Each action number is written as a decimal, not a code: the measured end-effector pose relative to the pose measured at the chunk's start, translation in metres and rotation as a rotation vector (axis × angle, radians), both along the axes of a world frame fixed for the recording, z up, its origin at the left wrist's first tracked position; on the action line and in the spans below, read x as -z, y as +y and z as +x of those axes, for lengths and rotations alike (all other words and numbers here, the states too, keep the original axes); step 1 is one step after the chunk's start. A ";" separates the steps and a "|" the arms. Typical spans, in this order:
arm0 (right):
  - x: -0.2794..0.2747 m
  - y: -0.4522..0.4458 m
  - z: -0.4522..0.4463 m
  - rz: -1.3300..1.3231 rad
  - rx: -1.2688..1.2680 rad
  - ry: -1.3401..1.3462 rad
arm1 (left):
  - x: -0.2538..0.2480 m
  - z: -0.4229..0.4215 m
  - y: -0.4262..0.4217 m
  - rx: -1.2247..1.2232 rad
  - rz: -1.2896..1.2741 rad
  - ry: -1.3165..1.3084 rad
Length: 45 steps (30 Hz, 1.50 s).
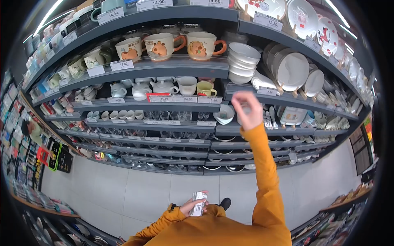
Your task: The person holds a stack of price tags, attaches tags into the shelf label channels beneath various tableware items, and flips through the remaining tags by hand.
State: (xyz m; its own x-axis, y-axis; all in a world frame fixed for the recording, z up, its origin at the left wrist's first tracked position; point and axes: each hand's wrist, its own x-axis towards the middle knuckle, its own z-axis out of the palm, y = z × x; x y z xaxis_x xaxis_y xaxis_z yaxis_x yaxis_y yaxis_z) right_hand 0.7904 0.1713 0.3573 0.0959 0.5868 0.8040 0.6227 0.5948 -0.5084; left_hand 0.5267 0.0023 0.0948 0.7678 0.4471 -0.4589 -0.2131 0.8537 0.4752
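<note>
At waist height my left hand [189, 206] holds a stack of white price labels [198, 203], the top one reading 9.80. My right hand [248, 110] is raised in front of the shelves, its fingers bent and slightly blurred; whether anything sits between the fingertips cannot be made out. Just above it is a shelf edge with a price label [267, 91], below stacked white bowls [243, 61] and white spoons [259, 80]. Left of the hand, one level lower, stands a white bowl [224, 114]. A yellow cup [206, 88] is further left.
Bear-patterned mugs [160, 47] with orange handles stand on an upper shelf. White plates [292, 70] stand upright at the right. Pale floor tiles [164, 188] lie below. Another person [33, 129] is at the far left, near a black and green basket [60, 156].
</note>
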 end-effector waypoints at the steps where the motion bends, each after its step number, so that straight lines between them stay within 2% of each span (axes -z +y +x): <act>1: -0.018 0.003 -0.009 0.053 0.034 0.023 | -0.003 -0.010 0.001 0.001 0.002 -0.008; 3: -0.045 0.017 -0.017 0.166 0.127 -0.081 | -0.006 -0.024 0.007 0.019 0.002 -0.018; 6: -0.062 0.043 -0.023 0.007 0.260 -0.157 | -0.005 -0.032 0.006 0.083 -0.003 -0.031; 7: -0.057 0.054 -0.017 -0.150 0.342 -0.230 | -0.010 -0.032 0.007 0.109 0.014 -0.038; 12: -0.002 0.065 -0.026 -0.344 0.211 -0.512 | -0.015 -0.035 0.013 0.052 -0.004 -0.029; 13: 0.010 0.068 -0.029 -0.374 0.273 -0.592 | -0.014 -0.035 0.015 0.001 -0.022 -0.069; 16: 0.040 0.090 -0.024 -0.342 0.362 -0.692 | -0.022 -0.033 0.023 -0.088 0.016 -0.090; 22: 0.041 0.107 -0.017 -0.353 0.296 -0.657 | -0.027 -0.031 0.035 -0.163 0.078 -0.106; 26: 0.030 0.103 -0.018 -0.408 0.183 -0.488 | -0.027 -0.042 0.045 -0.256 0.073 -0.139; 27: 0.031 0.102 -0.017 -0.300 0.203 -0.500 | -0.028 -0.044 0.047 -0.283 0.082 -0.138; 30: 0.035 0.070 -0.032 -0.222 0.238 -0.359 | -0.034 -0.049 0.053 -0.371 0.105 -0.150; 31: 0.044 0.060 -0.036 -0.142 0.201 -0.289 | -0.022 -0.054 0.057 -0.373 0.120 -0.234; 32: 0.051 0.045 -0.043 -0.071 0.216 -0.262 | -0.028 -0.054 0.057 -0.431 0.156 -0.181; 34: 0.076 0.015 -0.058 -0.088 0.180 -0.051 | -0.044 -0.049 0.059 -0.543 0.223 -0.074; 35: 0.106 0.002 -0.065 -0.247 0.045 0.128 | -0.039 -0.050 0.063 -0.523 0.359 -0.074; 38: 0.180 -0.059 -0.109 -0.797 -0.289 0.537 | -0.047 -0.047 0.069 -0.549 0.492 0.122; 40: 0.213 -0.095 -0.135 -1.069 -0.455 0.750 | -0.043 -0.050 0.073 -0.460 0.423 0.115; 43: 0.220 -0.120 -0.146 -1.103 -0.482 0.857 | -0.043 -0.047 0.075 -0.341 0.457 0.014; 45: 0.220 -0.128 -0.142 -1.119 -0.526 0.825 | -0.043 -0.041 0.074 -0.309 0.419 -0.014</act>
State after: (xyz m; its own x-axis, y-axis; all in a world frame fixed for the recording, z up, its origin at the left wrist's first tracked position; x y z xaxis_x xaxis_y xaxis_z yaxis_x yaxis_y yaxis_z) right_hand 0.6483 0.0435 0.1369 -0.1245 0.9600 -0.2509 -0.2189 -0.2732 -0.9367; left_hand 0.4862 0.0764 0.1377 0.5758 0.7970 -0.1823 -0.4341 0.4870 0.7579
